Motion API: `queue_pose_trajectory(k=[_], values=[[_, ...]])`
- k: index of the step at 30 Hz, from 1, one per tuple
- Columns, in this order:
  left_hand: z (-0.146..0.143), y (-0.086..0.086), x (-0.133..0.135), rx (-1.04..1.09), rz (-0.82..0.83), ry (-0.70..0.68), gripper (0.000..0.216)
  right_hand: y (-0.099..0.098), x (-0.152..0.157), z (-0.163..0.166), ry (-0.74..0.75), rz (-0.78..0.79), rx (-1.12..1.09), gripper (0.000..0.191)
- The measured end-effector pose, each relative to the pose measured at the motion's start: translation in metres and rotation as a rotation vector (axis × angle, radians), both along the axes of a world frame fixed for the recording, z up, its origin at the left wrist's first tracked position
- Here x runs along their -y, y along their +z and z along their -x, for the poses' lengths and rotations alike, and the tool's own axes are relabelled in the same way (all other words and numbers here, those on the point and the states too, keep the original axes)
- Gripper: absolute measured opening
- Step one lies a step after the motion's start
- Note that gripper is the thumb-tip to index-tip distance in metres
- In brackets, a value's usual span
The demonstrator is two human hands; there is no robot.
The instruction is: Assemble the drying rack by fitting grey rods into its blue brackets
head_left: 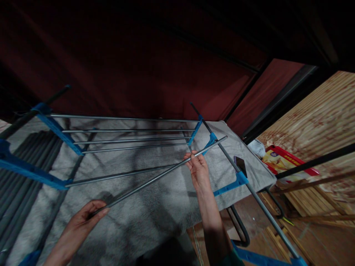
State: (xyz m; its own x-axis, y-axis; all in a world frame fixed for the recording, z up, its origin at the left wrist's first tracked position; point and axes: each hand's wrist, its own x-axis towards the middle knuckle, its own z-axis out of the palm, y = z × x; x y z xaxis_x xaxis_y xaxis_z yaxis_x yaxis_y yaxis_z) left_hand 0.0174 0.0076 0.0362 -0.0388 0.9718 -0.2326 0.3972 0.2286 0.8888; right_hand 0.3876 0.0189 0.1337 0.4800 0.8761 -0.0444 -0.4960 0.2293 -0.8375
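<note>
Head view shows the left hand point(89, 217) and right hand point(199, 169) each with a tight grip on one gray rod point(152, 181) over the cloth point(155, 207), slanting from eight o'clock to two, right hand nearer the top end.

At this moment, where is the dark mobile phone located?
In the head view, the dark rectangular phone lies on grey cloth right of the right hand, appearing beside a blue plastic bracket and a sloping grey metal tube.
</note>
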Motion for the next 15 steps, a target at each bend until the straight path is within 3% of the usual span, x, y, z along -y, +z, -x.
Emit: queue_pose_trajectory(k=[6, 11, 15], values=[[-0.0042, 0.0076, 0.0029, -0.002, 0.037, -0.006, 0.059, -0.0023, -0.0002, 0.0024, 0.013, 0.013, 0.015, 0.027], [-0.0048, 0.0014, 0.0032, 0.059, 0.081, -0.049, 0.064, -0.0029, -0.0003, 0.0038, 0.019, 0.013, 0.019, 0.028], [-0.0076, -0.0005, 0.0014, 0.055, 0.015, -0.013, 0.068, -0.0028, -0.0002, 0.0039, 0.017, 0.007, 0.01, 0.029]])
